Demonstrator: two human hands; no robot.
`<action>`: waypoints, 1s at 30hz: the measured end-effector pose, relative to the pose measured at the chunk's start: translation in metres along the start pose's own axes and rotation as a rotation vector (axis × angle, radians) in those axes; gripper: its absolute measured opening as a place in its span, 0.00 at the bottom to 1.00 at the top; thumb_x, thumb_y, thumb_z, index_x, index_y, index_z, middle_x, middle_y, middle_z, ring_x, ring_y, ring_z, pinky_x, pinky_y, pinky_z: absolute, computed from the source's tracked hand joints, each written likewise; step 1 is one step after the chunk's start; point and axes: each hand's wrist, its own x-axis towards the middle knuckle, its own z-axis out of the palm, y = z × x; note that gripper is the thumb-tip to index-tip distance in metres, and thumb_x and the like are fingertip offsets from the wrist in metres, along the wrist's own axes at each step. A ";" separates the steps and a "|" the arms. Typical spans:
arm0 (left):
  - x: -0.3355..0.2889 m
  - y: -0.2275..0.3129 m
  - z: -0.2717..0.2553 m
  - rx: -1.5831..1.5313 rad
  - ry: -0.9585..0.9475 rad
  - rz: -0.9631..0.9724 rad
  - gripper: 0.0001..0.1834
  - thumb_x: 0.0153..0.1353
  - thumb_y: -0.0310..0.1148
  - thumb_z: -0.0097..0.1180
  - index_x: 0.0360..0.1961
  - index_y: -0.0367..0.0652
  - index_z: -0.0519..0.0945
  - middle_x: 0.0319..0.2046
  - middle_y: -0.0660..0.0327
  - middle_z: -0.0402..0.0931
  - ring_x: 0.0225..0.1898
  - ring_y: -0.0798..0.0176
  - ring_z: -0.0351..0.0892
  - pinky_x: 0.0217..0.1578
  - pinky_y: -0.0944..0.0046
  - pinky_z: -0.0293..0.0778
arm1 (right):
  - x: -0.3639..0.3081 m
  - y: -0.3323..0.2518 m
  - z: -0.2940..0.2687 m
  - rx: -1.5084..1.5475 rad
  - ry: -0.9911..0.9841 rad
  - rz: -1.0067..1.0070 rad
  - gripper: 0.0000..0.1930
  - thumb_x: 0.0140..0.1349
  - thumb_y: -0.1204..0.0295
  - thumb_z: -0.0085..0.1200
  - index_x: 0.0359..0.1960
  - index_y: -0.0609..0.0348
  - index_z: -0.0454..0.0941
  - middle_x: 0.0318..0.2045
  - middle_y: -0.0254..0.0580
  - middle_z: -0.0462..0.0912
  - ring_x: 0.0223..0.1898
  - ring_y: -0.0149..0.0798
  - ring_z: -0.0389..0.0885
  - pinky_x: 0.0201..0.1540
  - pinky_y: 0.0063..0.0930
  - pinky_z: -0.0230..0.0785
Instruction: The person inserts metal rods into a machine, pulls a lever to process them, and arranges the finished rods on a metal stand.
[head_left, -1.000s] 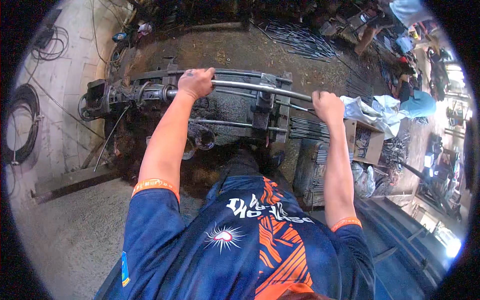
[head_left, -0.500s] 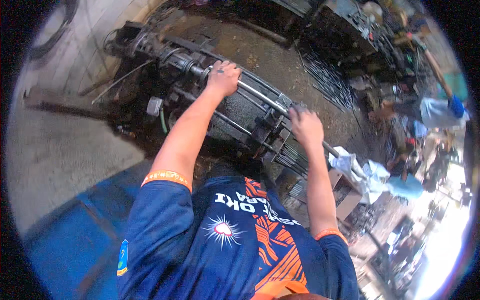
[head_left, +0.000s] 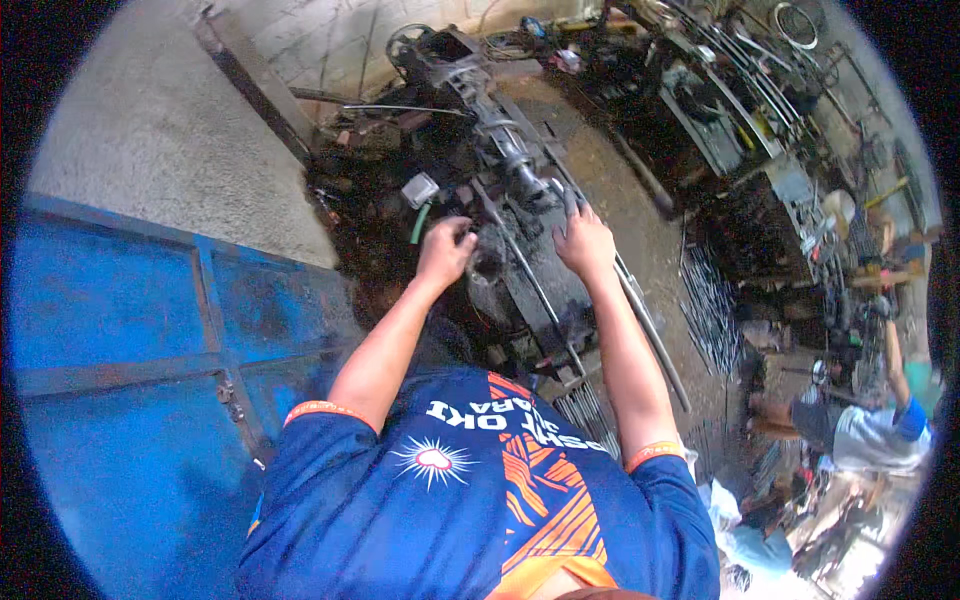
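A dark, greasy machine (head_left: pixel 510 165) resembling a lathe lies in front of me, with a round chuck-like part at its middle. My right hand (head_left: pixel 585 243) is closed on a long metal rod (head_left: pixel 650 335) just beside that part. The rod slants from under the hand toward the near right, along the machine's far side. My left hand (head_left: pixel 445 252) is over the machine's near side, below a small pale box (head_left: pixel 420 190) and a green hose (head_left: pixel 419 224). Its fingers are bent, but the dark, blurred fingertips hide whether they hold anything.
A blue metal panel (head_left: pixel 110 310) stands at the left. Many thin metal rods (head_left: pixel 710 310) lie on the floor at the right, and another bundle (head_left: pixel 590 415) is near the machine's close end. Cluttered benches run along the right, where another person (head_left: pixel 870 435) is bent over.
My left hand has left the rod and moved to the machine's near side. My right hand has shifted along toward the chuck-like part. The view has turned left, showing more blue panel.
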 end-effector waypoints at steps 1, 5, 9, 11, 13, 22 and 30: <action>0.012 -0.014 -0.015 -0.039 0.097 -0.050 0.15 0.58 0.34 0.57 0.43 0.35 0.79 0.39 0.47 0.81 0.42 0.52 0.81 0.45 0.58 0.75 | 0.016 -0.010 0.002 -0.001 0.001 -0.019 0.32 0.59 0.59 0.51 0.64 0.54 0.59 0.51 0.55 0.74 0.43 0.53 0.79 0.45 0.46 0.73; 0.080 -0.076 -0.070 -0.164 0.326 -0.076 0.16 0.60 0.34 0.58 0.43 0.32 0.78 0.34 0.51 0.82 0.35 0.60 0.83 0.39 0.62 0.76 | 0.098 -0.044 0.012 0.042 -0.071 0.013 0.23 0.57 0.59 0.52 0.51 0.59 0.73 0.40 0.56 0.79 0.37 0.54 0.81 0.41 0.47 0.74; 0.183 -0.085 -0.075 -0.488 0.368 -0.214 0.27 0.60 0.39 0.60 0.54 0.32 0.71 0.28 0.57 0.79 0.29 0.67 0.80 0.34 0.67 0.74 | 0.201 -0.083 0.067 0.182 -0.058 0.082 0.20 0.58 0.56 0.51 0.29 0.64 0.81 0.29 0.55 0.82 0.32 0.53 0.82 0.38 0.45 0.75; 0.218 -0.085 -0.076 -0.433 0.427 -0.130 0.27 0.60 0.38 0.60 0.54 0.31 0.69 0.28 0.60 0.77 0.30 0.66 0.79 0.33 0.66 0.73 | 0.242 -0.130 0.090 0.648 -0.194 0.300 0.22 0.60 0.53 0.51 0.30 0.64 0.80 0.30 0.51 0.83 0.31 0.49 0.82 0.37 0.42 0.75; 0.254 -0.093 -0.086 -0.266 0.387 0.095 0.18 0.60 0.34 0.59 0.48 0.35 0.75 0.30 0.57 0.78 0.34 0.61 0.79 0.34 0.63 0.73 | 0.281 -0.174 0.102 1.311 -0.332 0.621 0.21 0.62 0.53 0.50 0.34 0.62 0.79 0.31 0.45 0.83 0.33 0.43 0.80 0.37 0.38 0.74; 0.373 -0.159 -0.192 -0.180 -0.024 0.608 0.14 0.56 0.31 0.59 0.44 0.42 0.78 0.37 0.55 0.78 0.40 0.49 0.76 0.43 0.54 0.72 | 0.330 -0.283 0.065 2.079 0.236 1.035 0.11 0.70 0.63 0.42 0.46 0.55 0.71 0.26 0.29 0.69 0.23 0.26 0.66 0.24 0.23 0.64; 0.597 -0.229 -0.186 -0.094 0.168 0.553 0.09 0.61 0.32 0.54 0.37 0.39 0.80 0.36 0.53 0.79 0.42 0.49 0.75 0.47 0.54 0.69 | 0.444 -0.273 0.102 1.617 0.270 1.175 0.13 0.66 0.72 0.44 0.52 0.54 0.68 0.21 0.32 0.67 0.15 0.26 0.62 0.14 0.21 0.56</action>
